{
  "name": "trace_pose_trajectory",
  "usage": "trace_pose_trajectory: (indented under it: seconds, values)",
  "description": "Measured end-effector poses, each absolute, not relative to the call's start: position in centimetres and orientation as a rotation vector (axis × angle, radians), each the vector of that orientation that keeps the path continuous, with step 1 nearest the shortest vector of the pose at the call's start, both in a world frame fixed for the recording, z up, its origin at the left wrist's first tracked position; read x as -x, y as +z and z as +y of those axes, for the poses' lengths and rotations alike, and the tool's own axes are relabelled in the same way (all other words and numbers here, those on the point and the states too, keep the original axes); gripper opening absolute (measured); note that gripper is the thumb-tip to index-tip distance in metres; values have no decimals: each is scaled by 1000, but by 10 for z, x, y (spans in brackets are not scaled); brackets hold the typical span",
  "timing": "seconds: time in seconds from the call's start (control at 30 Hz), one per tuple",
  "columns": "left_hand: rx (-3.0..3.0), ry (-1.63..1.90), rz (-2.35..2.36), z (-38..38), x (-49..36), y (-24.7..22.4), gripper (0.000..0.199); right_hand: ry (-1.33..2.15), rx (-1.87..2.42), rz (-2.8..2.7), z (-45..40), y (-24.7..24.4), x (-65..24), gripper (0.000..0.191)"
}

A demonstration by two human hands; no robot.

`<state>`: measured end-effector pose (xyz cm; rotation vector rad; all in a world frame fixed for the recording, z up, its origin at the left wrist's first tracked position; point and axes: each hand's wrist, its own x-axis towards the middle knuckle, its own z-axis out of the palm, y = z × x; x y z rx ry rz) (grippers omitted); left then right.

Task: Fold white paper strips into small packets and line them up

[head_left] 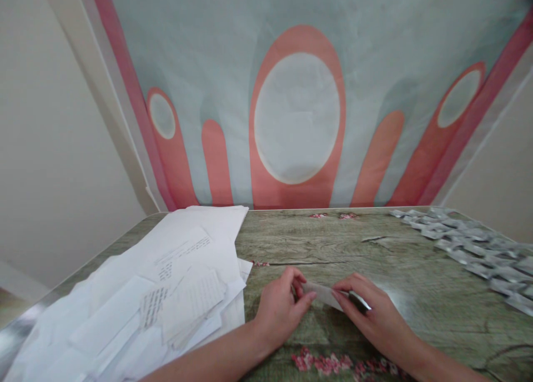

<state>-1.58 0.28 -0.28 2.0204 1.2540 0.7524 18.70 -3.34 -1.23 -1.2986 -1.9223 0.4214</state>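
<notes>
A narrow strip of whitish paper (322, 295) is stretched between my two hands, low over the middle of the table. My left hand (285, 301) pinches its left end between thumb and fingers. The right end is held in the closed fingers of my right hand (366, 304). A dark, shiny object (358, 302) also shows at the fingers of my right hand; most of it is hidden, and I cannot tell what it is.
White papers and printed scraps (191, 304) lie heaped on the left of the wood-patterned table (291, 243). Rows of folded greyish paper pieces (478, 249) lie at the right. Behind the far edge stands a patterned backdrop (295, 115).
</notes>
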Motion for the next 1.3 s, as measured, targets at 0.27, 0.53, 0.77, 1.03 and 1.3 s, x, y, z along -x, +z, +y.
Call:
trace_pose_trajectory:
  seconds: [0.27,0.53,0.77,1.03,1.3]
  values:
    - [-2165,707,1262,1,16,2,14,324,1269,-1994,-32,-16,-187,11]
    - [-2389,644,1214,-2,18,4,8,265,1239,-2069,-32,-17,-188,12]
    - [-2479,586,1090,-3,19,6,11,215,1197,-2235,-35,-10,-186,16]
    - [-2491,538,1102,-1,19,4,21,415,1136,-2308,-36,5,-192,22]
    - [-2479,515,1119,-1,20,6,21,408,1129,-2348,-28,-5,-195,34]
